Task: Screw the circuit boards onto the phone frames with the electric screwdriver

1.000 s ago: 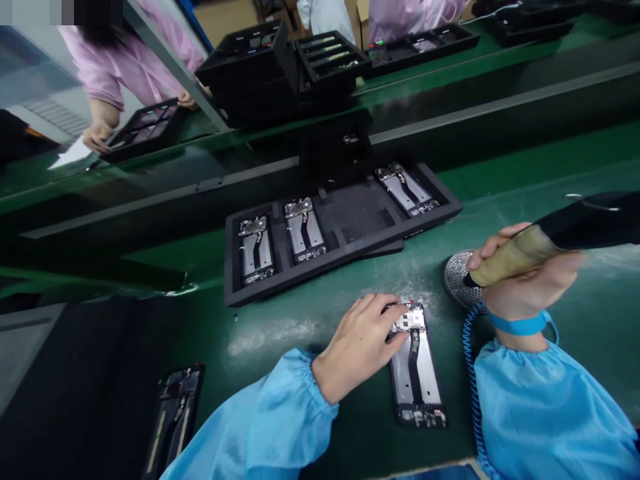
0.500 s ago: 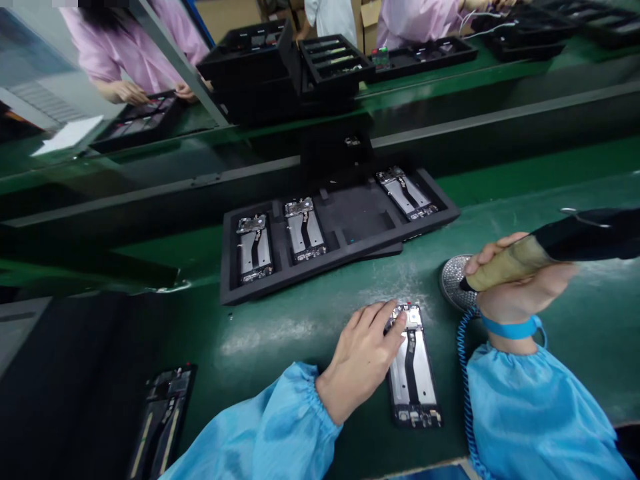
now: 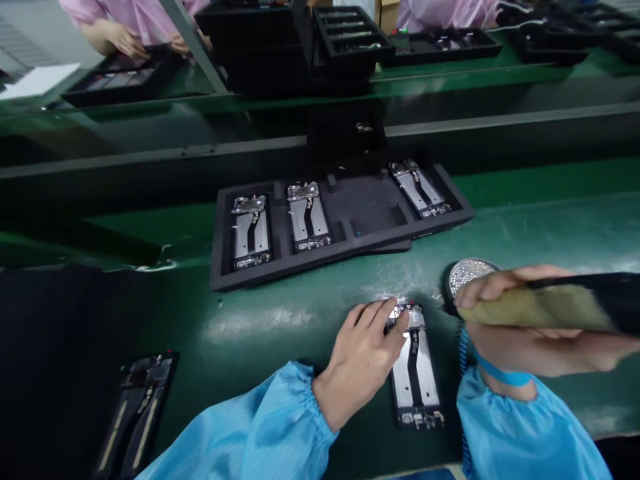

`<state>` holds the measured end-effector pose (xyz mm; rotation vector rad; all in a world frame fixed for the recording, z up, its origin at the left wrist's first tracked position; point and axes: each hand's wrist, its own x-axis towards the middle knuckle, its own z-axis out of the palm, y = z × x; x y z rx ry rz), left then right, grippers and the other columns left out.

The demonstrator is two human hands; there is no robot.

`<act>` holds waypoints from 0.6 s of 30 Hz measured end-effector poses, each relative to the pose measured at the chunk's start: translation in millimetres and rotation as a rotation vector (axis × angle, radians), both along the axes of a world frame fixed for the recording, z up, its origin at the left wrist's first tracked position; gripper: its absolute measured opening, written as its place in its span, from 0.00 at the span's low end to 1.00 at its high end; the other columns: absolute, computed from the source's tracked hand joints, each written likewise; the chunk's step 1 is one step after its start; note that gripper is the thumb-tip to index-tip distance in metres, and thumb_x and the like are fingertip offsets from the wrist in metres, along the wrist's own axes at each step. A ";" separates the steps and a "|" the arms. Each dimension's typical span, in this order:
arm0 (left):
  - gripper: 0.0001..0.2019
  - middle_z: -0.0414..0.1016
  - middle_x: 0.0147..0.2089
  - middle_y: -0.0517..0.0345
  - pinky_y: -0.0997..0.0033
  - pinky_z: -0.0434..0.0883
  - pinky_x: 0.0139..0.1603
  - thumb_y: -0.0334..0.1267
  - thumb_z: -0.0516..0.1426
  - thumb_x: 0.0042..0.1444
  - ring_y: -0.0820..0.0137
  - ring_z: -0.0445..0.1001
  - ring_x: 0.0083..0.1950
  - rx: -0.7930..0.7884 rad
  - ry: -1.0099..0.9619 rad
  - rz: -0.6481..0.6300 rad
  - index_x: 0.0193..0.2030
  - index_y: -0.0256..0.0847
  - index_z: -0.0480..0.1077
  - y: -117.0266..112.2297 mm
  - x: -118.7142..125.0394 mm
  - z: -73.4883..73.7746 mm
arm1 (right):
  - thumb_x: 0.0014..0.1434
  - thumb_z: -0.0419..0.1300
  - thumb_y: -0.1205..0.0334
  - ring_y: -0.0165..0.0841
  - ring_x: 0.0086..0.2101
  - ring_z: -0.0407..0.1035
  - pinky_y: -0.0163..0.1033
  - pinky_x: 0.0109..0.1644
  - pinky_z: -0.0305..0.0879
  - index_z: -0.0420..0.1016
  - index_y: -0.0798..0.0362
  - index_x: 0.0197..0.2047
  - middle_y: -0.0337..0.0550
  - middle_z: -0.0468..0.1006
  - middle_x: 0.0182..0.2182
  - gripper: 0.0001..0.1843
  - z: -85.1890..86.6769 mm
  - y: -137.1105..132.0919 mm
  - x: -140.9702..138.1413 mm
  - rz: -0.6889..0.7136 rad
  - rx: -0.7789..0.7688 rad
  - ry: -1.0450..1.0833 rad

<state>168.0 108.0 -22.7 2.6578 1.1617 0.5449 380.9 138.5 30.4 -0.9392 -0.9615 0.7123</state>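
An opened phone [image 3: 425, 367] lies on the green bench, its metal inner plate, black ribbon cable and circuit boards showing. My left hand [image 3: 363, 357] is over its upper left end, fingers curled down and thumb on the board there; the fingertips are partly hidden. In my right hand [image 3: 520, 340] is an electric screwdriver [image 3: 540, 307] with a tan wrapped grip, held tilted and blurred. Its tip, close to a round dish [image 3: 467, 272] with a shiny speckled surface, is hard to make out. A blue strap [image 3: 510, 375] with a coiled cord circles my right wrist.
Beyond my hands, a black foam tray [image 3: 300, 260] holds three opened phones. Another phone [image 3: 135, 407] lies at the lower left beside a dark block [image 3: 50, 360]. Stacked black trays [image 3: 255, 53] and people in pink are across the bench divider [image 3: 270, 143].
My right hand has turned, swinging the screwdriver lower and more level beside the dish. The left hand stays on the phone. The whole view has tipped downward.
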 end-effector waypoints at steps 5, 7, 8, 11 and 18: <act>0.16 0.74 0.64 0.47 0.51 0.71 0.60 0.35 0.54 0.72 0.56 0.73 0.63 -0.030 -0.018 0.004 0.64 0.42 0.71 1.5 -1.0 1.9 | 0.57 0.57 0.31 0.39 0.18 0.69 0.49 0.21 0.69 0.83 0.42 0.35 0.39 0.72 0.20 0.25 4.2 4.4 -27.2 0.144 -0.035 0.014; 0.16 0.74 0.64 0.47 0.51 0.70 0.61 0.35 0.53 0.72 0.57 0.73 0.63 -0.041 -0.026 0.006 0.64 0.42 0.70 1.4 -1.6 1.1 | 0.57 0.59 0.33 0.39 0.18 0.70 0.49 0.21 0.69 0.83 0.43 0.35 0.39 0.72 0.20 0.24 4.1 7.1 -28.9 0.165 -0.039 0.028; 0.16 0.74 0.64 0.47 0.51 0.70 0.61 0.35 0.53 0.72 0.57 0.72 0.63 -0.046 -0.027 0.006 0.64 0.42 0.70 1.4 -1.7 0.8 | 0.57 0.59 0.33 0.39 0.18 0.70 0.49 0.22 0.69 0.83 0.43 0.35 0.38 0.72 0.20 0.24 3.4 8.0 -28.7 0.173 -0.038 0.036; 0.16 0.73 0.65 0.47 0.51 0.70 0.61 0.36 0.54 0.72 0.57 0.72 0.63 -0.051 -0.033 0.004 0.64 0.42 0.71 1.4 -1.8 0.1 | 0.58 0.57 0.32 0.38 0.19 0.70 0.48 0.22 0.69 0.83 0.44 0.37 0.38 0.72 0.21 0.26 -0.9 8.8 -27.3 0.175 -0.015 0.032; 0.17 0.74 0.64 0.48 0.52 0.68 0.62 0.35 0.54 0.72 0.57 0.72 0.63 -0.015 -0.023 0.011 0.64 0.42 0.70 0.5 -1.6 -1.8 | 0.61 0.54 0.33 0.37 0.20 0.70 0.46 0.22 0.69 0.82 0.49 0.38 0.41 0.71 0.22 0.29 -8.6 7.7 -28.3 0.162 0.025 0.084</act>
